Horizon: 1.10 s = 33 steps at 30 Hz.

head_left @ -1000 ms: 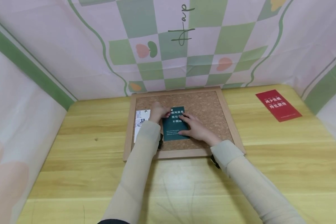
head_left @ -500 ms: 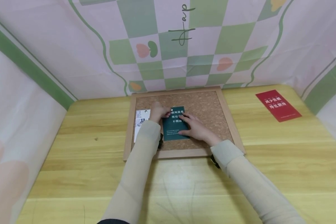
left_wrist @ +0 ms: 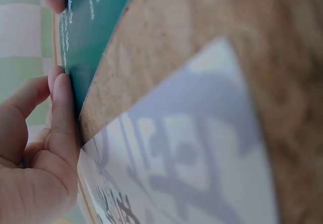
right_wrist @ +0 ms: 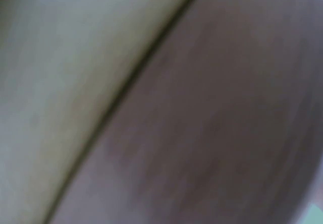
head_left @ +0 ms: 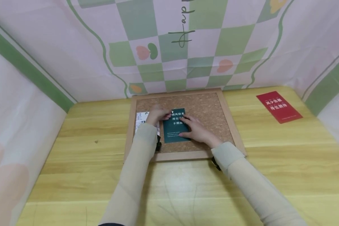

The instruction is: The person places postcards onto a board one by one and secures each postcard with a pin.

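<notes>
A dark green card (head_left: 175,128) with white characters lies on a framed cork board (head_left: 212,119). My left hand (head_left: 156,115) is at the card's upper left corner, where its thumb and forefinger pinch a small shiny push pin (head_left: 172,111). In the left wrist view those fingertips (left_wrist: 59,85) meet at the green card's edge; the pin is hidden there. My right hand (head_left: 198,130) rests with spread fingers on the card's right side. Left of it a white card (head_left: 142,116) with a pin (head_left: 146,113) at its top is partly covered by my left arm.
A red card (head_left: 279,107) lies on the wooden table (head_left: 82,150) to the right of the board. Behind the board rises a checked cloth (head_left: 175,47). The right wrist view is filled by blurred close surfaces.
My left wrist and forearm have shifted slightly left, showing the white card's lower right edge. Its fingertips stay at the green card's corner, and the right hand keeps its place on the card.
</notes>
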Tool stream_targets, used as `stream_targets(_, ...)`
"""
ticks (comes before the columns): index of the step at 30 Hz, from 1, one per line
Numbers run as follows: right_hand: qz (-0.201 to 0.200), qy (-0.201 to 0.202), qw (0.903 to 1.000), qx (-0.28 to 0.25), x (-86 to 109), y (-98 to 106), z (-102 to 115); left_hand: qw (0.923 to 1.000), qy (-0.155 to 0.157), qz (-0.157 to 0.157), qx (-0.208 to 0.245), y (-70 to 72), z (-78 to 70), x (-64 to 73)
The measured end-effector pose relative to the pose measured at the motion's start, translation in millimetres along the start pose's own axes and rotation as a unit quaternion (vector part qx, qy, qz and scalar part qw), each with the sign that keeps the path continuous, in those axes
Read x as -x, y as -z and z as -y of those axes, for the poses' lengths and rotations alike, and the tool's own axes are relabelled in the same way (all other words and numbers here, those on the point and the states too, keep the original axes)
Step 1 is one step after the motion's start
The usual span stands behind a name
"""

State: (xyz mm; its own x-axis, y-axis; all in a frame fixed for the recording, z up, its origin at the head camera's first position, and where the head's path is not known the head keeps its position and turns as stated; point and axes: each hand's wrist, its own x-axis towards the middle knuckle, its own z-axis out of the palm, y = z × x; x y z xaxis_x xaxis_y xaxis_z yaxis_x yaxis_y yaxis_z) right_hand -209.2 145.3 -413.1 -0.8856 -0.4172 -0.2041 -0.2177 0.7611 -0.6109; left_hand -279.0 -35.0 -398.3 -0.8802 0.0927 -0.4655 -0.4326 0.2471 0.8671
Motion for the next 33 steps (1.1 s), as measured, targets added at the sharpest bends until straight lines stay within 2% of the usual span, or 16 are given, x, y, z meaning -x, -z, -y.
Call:
stream_targets(13, 0.0, 0.003, 1.0, 0.004, -1.4, 0.9, -0.8, 0.9985, 0.032, 0.027, 0.036, 4.6, -3.6, 4.5)
stream_targets(17, -0.001, 0.004, 1.0, 0.006, -1.5, 0.8, -0.4, 0.9983, 0.038, 0.035, 0.026, 6.5, -7.2, 8.8)
stream_targets(20, -0.002, 0.002, 1.0, 0.006, -1.5, 0.3, -0.2, 0.9997, 0.02, 0.014, -0.005, 10.7, -10.2, 12.9)
stream_targets(23, -0.003, -0.001, 1.0, 0.008, -1.2, -0.1, 0.1, 0.9995, -0.013, -0.013, -0.026, 17.7, -12.9, 16.4)
stream_targets(28, 0.0, -0.004, 0.9999, 0.01, -1.6, -0.5, -0.3, 0.9984, -0.042, -0.035, -0.013, 33.4, -13.9, 22.3)
stream_targets(33, 0.001, -0.004, 1.0, 0.008, -1.5, -0.3, -0.3, 0.995, -0.067, -0.069, -0.029, 49.4, -11.9, 25.9)
